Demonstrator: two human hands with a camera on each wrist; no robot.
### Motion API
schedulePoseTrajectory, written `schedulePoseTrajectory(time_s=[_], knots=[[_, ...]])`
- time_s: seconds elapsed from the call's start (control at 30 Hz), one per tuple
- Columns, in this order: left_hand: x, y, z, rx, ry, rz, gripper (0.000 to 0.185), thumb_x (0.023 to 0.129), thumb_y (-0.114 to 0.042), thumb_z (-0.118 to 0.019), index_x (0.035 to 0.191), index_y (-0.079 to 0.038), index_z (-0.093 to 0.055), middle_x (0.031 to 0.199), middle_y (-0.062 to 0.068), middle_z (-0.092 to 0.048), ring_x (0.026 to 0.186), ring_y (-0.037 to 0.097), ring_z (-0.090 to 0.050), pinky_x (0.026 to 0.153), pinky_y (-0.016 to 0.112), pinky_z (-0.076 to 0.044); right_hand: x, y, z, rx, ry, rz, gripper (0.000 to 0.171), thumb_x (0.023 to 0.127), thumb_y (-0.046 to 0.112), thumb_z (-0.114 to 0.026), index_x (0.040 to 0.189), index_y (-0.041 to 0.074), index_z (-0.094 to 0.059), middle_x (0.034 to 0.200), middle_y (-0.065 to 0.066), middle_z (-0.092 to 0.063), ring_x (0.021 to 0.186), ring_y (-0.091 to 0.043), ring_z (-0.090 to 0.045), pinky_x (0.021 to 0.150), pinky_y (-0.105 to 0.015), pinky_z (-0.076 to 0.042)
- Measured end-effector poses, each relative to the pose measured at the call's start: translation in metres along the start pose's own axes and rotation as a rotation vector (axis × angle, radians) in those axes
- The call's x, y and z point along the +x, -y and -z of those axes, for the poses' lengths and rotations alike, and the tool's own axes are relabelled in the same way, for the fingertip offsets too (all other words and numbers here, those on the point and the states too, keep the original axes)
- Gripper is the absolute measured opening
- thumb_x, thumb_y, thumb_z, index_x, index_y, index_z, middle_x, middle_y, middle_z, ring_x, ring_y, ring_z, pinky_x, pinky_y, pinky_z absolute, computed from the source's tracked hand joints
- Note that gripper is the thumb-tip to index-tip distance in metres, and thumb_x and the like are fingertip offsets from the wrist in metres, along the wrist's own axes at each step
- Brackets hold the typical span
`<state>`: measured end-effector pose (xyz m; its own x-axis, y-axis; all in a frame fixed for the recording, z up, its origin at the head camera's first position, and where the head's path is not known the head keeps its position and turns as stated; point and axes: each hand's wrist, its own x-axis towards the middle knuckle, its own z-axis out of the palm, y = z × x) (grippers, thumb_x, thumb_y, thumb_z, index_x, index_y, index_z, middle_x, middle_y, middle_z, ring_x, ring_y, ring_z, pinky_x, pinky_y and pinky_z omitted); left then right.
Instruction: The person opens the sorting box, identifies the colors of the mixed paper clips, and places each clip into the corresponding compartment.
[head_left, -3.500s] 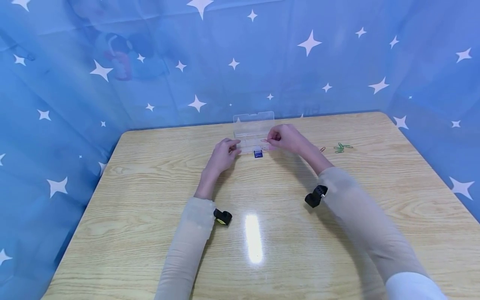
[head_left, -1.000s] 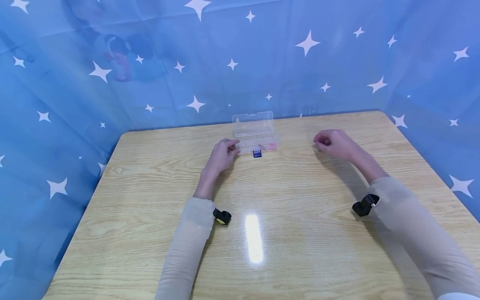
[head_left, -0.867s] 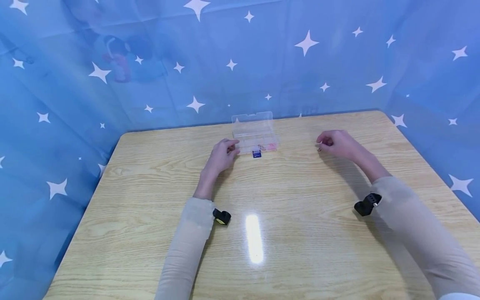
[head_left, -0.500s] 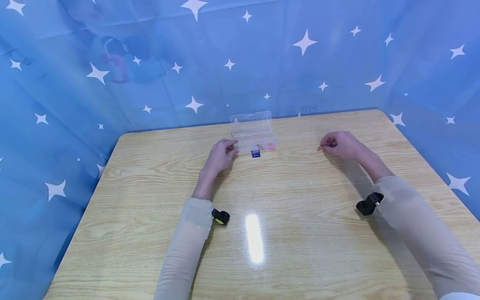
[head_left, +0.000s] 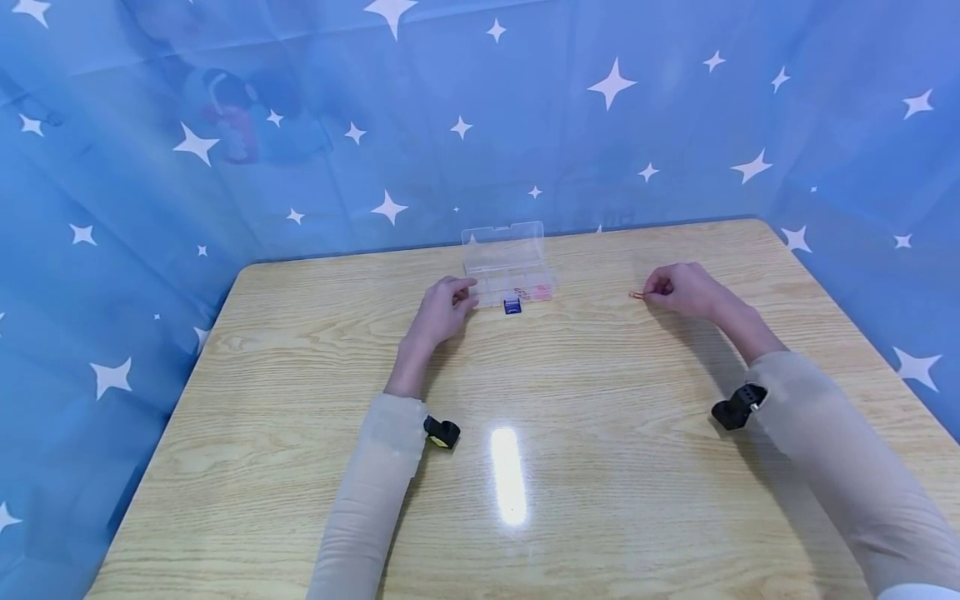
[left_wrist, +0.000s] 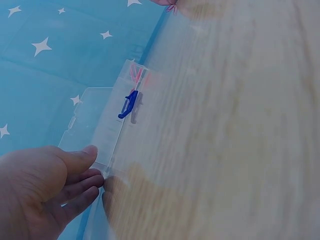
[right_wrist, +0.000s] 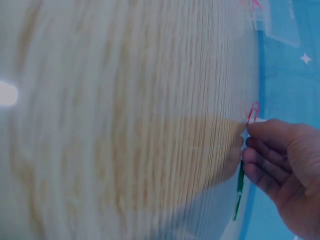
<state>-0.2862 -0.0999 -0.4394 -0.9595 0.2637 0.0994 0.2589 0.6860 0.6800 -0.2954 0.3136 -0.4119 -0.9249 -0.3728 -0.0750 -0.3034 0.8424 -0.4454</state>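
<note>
A clear compartment box (head_left: 491, 297) lies at the table's far edge, its see-through lid (head_left: 504, 248) tipped up behind it. Red paper clips (head_left: 521, 293) and pink ones (head_left: 542, 292) show in its right-hand compartments; a blue latch (head_left: 512, 307) hangs at its front. My left hand (head_left: 438, 310) holds the box by its left end, thumb and fingers astride it. Well right of the box, my right hand (head_left: 681, 289) pinches a red paper clip (right_wrist: 254, 111) between thumb and fingertip, close over the table. Green paper clips (right_wrist: 240, 187) show beyond its fingers; in the head view they are hidden.
The wood-grain table (head_left: 570, 375) carries a bright light reflection (head_left: 508, 477). A blue curtain with white stars (head_left: 420, 150) hangs directly behind the table. Each sleeve bears a small black wrist camera (head_left: 441, 432).
My right hand has moved from over the box to the right, where it picked up another red clip. That clip has swung from drooping to pointing left. My left hand keeps its place.
</note>
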Motion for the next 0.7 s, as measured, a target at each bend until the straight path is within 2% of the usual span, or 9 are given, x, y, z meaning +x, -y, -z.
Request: schedulePoseTrajectory(time_s=[0.4,0.7], knots=[[0.001,0.001,0.0,0.002,-0.003,-0.004,0.039,0.102,-0.013,-0.063,0.14,-0.004,-0.06,0.122,0.014,-0.062,0.108,0.026,-0.061,0.093,0.036,-0.052,0.005,0.013,-0.007,-0.008,-0.056,0.037,0.01,0.096,0.008,-0.066,0.098,-0.001,-0.071,0.088,-0.01,-0.07,0.078,-0.022,-0.063,0.071,-0.039,-0.051],[0.0,0.0,0.0,0.008,-0.009,-0.007,0.04,0.101,-0.013,-0.063,0.14,-0.004,-0.06,0.122,0.014,-0.062,0.108,0.025,-0.061,0.093,0.036,-0.052,0.017,0.026,-0.014,0.004,-0.097,0.079,0.009,0.097,0.008,-0.065,0.098,0.0,-0.07,0.087,-0.01,-0.07,0.078,-0.022,-0.064,0.069,-0.035,-0.052]])
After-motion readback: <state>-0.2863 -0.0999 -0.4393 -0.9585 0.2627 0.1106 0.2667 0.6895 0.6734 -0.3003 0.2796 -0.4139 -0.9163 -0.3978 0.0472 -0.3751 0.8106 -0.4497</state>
